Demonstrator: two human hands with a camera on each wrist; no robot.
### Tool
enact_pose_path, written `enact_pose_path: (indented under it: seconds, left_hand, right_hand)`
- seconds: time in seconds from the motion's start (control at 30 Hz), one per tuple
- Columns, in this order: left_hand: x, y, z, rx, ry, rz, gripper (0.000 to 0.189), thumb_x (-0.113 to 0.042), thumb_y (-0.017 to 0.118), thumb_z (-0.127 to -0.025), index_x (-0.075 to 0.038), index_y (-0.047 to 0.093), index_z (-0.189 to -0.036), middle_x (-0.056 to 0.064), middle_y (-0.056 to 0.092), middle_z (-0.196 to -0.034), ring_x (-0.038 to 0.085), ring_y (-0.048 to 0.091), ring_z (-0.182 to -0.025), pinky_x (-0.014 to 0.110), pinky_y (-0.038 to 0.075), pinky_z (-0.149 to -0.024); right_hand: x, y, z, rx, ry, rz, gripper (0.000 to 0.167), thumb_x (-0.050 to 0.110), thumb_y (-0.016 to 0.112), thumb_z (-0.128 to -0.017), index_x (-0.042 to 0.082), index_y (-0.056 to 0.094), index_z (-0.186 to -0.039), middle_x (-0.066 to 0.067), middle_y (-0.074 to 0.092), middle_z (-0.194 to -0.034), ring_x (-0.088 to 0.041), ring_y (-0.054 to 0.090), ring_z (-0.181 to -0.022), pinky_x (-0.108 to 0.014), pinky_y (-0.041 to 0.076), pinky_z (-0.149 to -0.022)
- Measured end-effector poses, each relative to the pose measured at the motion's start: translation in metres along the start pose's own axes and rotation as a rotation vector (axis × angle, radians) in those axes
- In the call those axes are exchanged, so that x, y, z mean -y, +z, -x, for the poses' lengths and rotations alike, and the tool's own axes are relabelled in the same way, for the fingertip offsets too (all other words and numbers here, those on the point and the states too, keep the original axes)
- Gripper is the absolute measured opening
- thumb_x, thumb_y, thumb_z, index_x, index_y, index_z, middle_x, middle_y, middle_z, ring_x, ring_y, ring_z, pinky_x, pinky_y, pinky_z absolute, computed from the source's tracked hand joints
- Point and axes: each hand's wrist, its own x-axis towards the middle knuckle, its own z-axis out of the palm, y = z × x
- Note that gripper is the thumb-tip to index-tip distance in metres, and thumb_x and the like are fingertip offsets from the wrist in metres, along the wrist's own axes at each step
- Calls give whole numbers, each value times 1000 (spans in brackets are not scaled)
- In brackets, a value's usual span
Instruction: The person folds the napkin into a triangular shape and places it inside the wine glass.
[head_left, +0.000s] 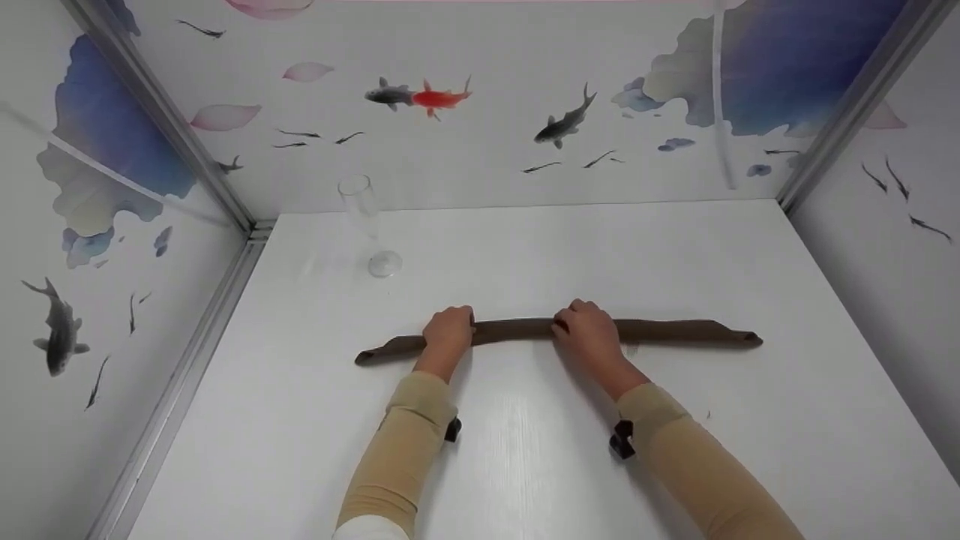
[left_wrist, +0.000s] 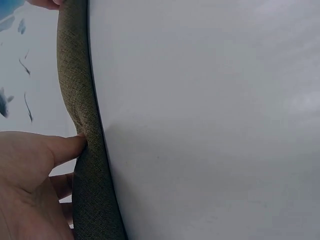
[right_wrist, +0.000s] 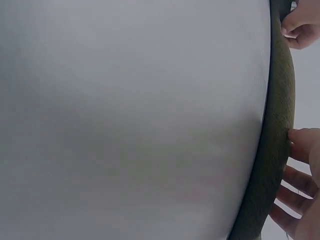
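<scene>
A long brown roll of woven cloth (head_left: pixel 517 328) lies across the white table, bowed slightly, its two ends tapering to open spiral tips. My left hand (head_left: pixel 448 330) grips it left of the middle; in the left wrist view the thumb (left_wrist: pixel 67 148) presses a dent into the cloth while the other fingers pass behind it. Right of the middle, my right hand (head_left: pixel 587 328) holds the same roll. The right wrist view has its thumb at the roll's edge and its fingers (right_wrist: pixel 295 197) spread along the far side, their tips partly hidden.
Beyond the roll, toward the back left, a tall clear glass (head_left: pixel 363 206) stands on a round foot. White panels printed with fish and petals enclose the table (head_left: pixel 525 450) at the back and both sides, with metal posts (head_left: pixel 169 124) at the corners.
</scene>
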Motion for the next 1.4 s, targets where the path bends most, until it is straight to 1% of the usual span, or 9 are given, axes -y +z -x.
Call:
enact_pose_path:
  seconds: [0.23, 0.4, 0.5, 0.67, 0.8, 0.9, 1.07, 1.23, 1.4]
  left_hand:
    - [1, 2, 2, -24, 7, -17, 18, -18, 64, -96, -10, 67, -112, 9, 67, -107, 28, 63, -101, 40, 53, -81]
    - [-2, 5, 4, -75, 5, -23, 16, -19, 66, -95, -11, 67, -108, 9, 66, -104, 29, 63, -99, 42, 53, -79]
    - [-6, 8, 5, -104, 1, -57, 16, -15, 65, -94, -11, 66, -110, 11, 63, -106, 31, 60, -100, 47, 50, -84]
    - [-19, 12, 11, -211, 64, -129, 19, -1, 64, -91, -10, 65, -108, 12, 60, -104, 30, 54, -100, 48, 44, -86]
    - [-31, 15, 15, -262, 122, -88, 13, 0, 66, -89, -8, 65, -99, 11, 60, -94, 29, 58, -90, 45, 48, -77]
    - [-41, 16, 16, -232, 133, -41, 10, -8, 66, -89, -7, 66, -99, 11, 60, -92, 30, 61, -87, 44, 51, -75]
    - [-65, 17, 13, -149, 153, 8, 19, -22, 66, -92, -8, 65, -104, 9, 62, -97, 26, 63, -90, 39, 52, -75]
    - [-81, 19, 9, -139, 193, 53, 12, -20, 62, -94, -10, 63, -88, 5, 62, -81, 21, 60, -75, 36, 50, -66]
    - [-85, 21, 1, -96, 176, 96, 18, -16, 57, -95, -10, 58, -78, 4, 58, -75, 18, 51, -67, 35, 48, -62]
  right_hand:
    - [22, 13, -9, -36, -23, -14, 8, 12, 72, -89, 8, 77, -94, -6, 59, -85, -27, 58, -80, -41, 50, -70]
    - [21, 21, -13, -78, -48, 6, 4, 9, 74, -86, 8, 78, -88, -6, 59, -81, -28, 58, -76, -41, 50, -67]
    - [18, 24, -12, -63, -16, 2, 4, 12, 75, -86, 8, 78, -87, -5, 58, -81, -27, 56, -76, -41, 48, -68]
    - [18, 26, -12, -60, 7, -7, 6, 13, 75, -86, 8, 78, -85, -3, 55, -77, -26, 53, -72, -41, 46, -67]
    - [21, 26, -13, -51, 21, -20, 6, 13, 74, -87, 8, 79, -88, -3, 57, -78, -26, 54, -74, -42, 46, -68]
    - [22, 26, -14, -40, 29, -26, 7, 12, 74, -87, 9, 79, -90, -4, 58, -79, -27, 55, -75, -43, 47, -70]
    - [23, 23, -17, -8, 41, -40, 6, 12, 72, -88, 9, 78, -88, -3, 59, -78, -27, 55, -76, -44, 47, -72]
    - [23, 21, -20, -1, 78, -74, 7, 10, 70, -87, 11, 77, -88, -3, 63, -78, -26, 58, -78, -43, 48, -73]
    - [22, 20, -22, -17, 60, -45, 10, 11, 72, -86, 10, 73, -76, -5, 64, -72, -28, 59, -72, -43, 49, -67]
